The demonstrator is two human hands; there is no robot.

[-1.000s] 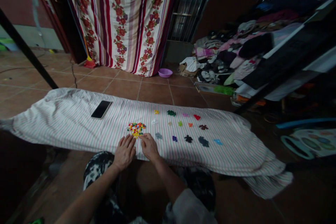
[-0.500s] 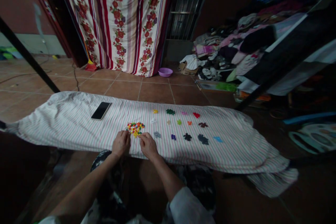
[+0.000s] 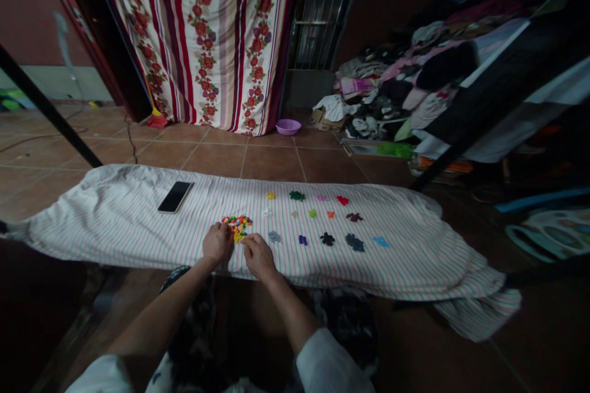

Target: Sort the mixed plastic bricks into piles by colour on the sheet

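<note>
A mixed pile of small coloured pieces point(image 3: 238, 225) lies on the striped cloth point(image 3: 129, 221). My left hand point(image 3: 218, 242) is at the pile's near left edge, fingers bent together over it. My right hand point(image 3: 259, 254) touches the near right side, thumb and forefinger pinched at the yellow pieces; anything between the fingertips is too small to make out. Sorted little heaps lie to the right, among them grey point(image 3: 274, 236), dark blue point(image 3: 302, 239), black point(image 3: 327, 239), dark grey point(image 3: 354, 242), light blue point(image 3: 380, 241), dark green point(image 3: 297, 195) and red point(image 3: 342, 200).
A phone point(image 3: 176, 197) lies on the cloth left of the pile. Dark poles point(image 3: 50, 107) rise at both ends of the cloth. Beyond are a purple basin point(image 3: 288, 127), a floral curtain point(image 3: 203, 43) and heaped clothes point(image 3: 391, 80).
My left hand has moved slightly right and forward, over the pile's left edge. My right hand stays near the yellow pieces. The whole view has shifted a little.
</note>
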